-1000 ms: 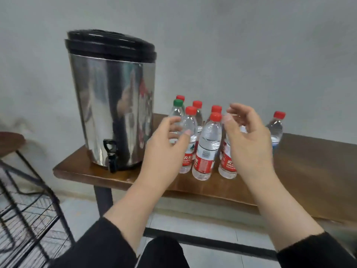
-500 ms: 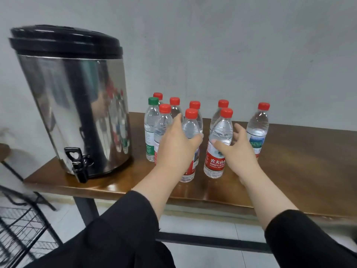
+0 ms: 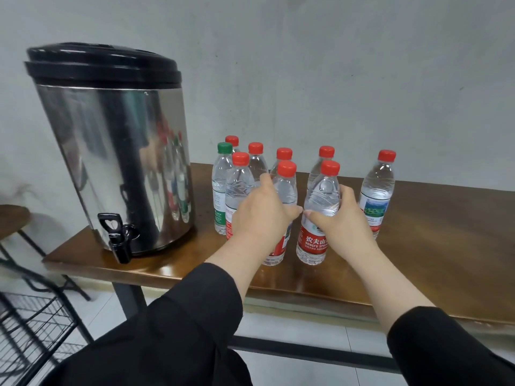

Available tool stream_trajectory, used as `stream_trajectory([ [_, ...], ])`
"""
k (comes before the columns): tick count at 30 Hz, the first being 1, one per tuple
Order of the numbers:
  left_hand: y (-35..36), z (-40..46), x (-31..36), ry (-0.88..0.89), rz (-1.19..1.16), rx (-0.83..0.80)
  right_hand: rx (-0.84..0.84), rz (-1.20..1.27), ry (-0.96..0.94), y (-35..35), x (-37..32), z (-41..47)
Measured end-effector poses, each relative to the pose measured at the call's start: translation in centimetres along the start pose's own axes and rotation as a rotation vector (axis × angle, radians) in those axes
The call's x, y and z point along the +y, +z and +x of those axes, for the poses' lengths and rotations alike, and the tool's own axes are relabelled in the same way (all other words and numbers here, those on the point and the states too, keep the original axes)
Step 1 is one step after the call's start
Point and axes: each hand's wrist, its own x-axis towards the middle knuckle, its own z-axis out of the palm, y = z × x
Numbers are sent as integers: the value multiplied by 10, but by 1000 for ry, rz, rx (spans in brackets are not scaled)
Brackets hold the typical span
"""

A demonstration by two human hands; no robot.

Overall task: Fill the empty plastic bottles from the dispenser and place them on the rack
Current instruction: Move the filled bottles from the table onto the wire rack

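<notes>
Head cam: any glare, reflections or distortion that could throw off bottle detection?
Head view: the steel dispenser mirrors the bottles, giving false red and green caps on its side; glossy glare runs along the table front edge; wide-angle bending tilts the dispenser; the bottles are sharp, with no blur.

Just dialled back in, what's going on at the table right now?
A person is picking bottles from the cluster on the table. The left hand wraps a red-capped bottle at the front; the right hand has its grip on the one beside it. Both bottles stand on the table, caps on. The dispenser sits to the left, its tap untouched. Part of the wire rack shows at lower left.
</notes>
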Motion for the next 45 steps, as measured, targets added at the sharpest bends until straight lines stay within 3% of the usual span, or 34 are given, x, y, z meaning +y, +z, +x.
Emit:
stream_trajectory([
  [13,-32,-44,-17,52,-50,67,-45,-30,-147,-26,-28,-51],
  [22,-144,-106,-95,-57,-204,141,-298,58,-330,-1,-120,-119],
  [36,-271,-227,-385,-611,-42,523,-977,284,-430,302,-244,-244],
  [45,-267,-235,-547,-909,-56,672,-1141,236,-389,484,-272,-264],
])
